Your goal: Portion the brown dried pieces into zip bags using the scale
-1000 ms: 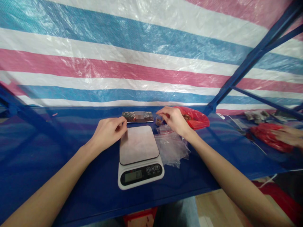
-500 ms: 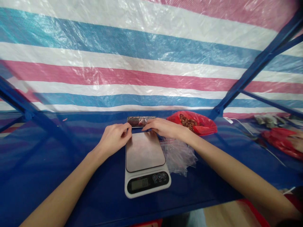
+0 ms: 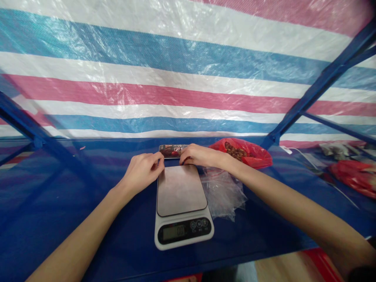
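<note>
Blue desk (image 3: 123,250), glossy, bearing the items below. One kitchen scale (image 3: 181,192), white, with a pale square plate, stood at the middle of the desk; its display (image 3: 174,232), on the near side, appeared to read 0.0. Clear plastic bags (image 3: 225,197), a loose fanned pile, lay just beside the scale on its right. Left hand (image 3: 143,168): fingers curled at the scale's far left corner; whether they grasped anything could not be told. Right hand (image 3: 202,155): fingers bent down at the scale's far edge, their hold likewise hidden. One phone (image 3: 170,151), flat, lay just behind the scale, partly covered by the right hand. One red bag (image 3: 260,156), open, with brown nuts (image 3: 234,151) inside, lay beyond the right forearm. Striped sheet (image 3: 176,66), red, white and blue, hung behind everything.
</note>
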{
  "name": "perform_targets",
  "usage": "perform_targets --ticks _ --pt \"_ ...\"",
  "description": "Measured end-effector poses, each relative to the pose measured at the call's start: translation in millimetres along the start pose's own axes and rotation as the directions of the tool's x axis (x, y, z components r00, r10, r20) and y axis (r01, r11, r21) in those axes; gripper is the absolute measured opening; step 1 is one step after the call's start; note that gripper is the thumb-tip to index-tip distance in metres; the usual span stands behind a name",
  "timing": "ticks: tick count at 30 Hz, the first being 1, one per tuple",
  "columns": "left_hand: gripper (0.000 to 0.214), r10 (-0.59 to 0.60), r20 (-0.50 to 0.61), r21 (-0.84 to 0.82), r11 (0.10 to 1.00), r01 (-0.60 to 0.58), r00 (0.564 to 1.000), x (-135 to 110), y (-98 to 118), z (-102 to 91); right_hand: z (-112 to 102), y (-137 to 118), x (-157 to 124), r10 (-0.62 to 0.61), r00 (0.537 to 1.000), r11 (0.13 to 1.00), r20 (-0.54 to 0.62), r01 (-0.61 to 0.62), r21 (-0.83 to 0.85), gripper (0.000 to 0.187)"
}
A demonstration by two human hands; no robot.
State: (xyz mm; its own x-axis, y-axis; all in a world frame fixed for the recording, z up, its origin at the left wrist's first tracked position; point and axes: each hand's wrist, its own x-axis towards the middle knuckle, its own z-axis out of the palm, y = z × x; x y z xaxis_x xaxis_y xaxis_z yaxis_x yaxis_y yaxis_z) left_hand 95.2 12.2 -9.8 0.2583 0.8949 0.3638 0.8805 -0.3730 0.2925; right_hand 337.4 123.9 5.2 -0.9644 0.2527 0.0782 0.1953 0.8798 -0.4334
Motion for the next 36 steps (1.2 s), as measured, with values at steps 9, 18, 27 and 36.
perform_targets --ticks 9,18,27,36 --pt "0.022 -0.004 -0.009 -0.015 1.000 0.004 1.000 0.2 0.4 -2.3 -31.9 -14.0 -4.3 0.096 0.985 0.995 -0.140 -0.092 0.035 0.015" --pt "0.022 -0.017 0.029 -0.014 1.000 0.018 0.999 0.3 2.5 0.8 -40.7 -8.8 -70.2 0.364 0.869 0.918 -0.334 -0.395 -0.027 0.010" --pt "0.026 -0.042 -0.006 -0.011 0.999 0.042 0.999 -0.5 -4.8 2.1 -61.0 -11.8 -150.3 0.497 0.647 0.806 -0.578 -0.591 0.032 0.024" --pt "0.027 -0.053 0.042 -0.017 0.998 0.054 0.998 0.5 0.3 4.3 -28.3 -21.4 -116.4 0.186 0.815 0.937 -0.549 -0.315 -0.151 0.024"
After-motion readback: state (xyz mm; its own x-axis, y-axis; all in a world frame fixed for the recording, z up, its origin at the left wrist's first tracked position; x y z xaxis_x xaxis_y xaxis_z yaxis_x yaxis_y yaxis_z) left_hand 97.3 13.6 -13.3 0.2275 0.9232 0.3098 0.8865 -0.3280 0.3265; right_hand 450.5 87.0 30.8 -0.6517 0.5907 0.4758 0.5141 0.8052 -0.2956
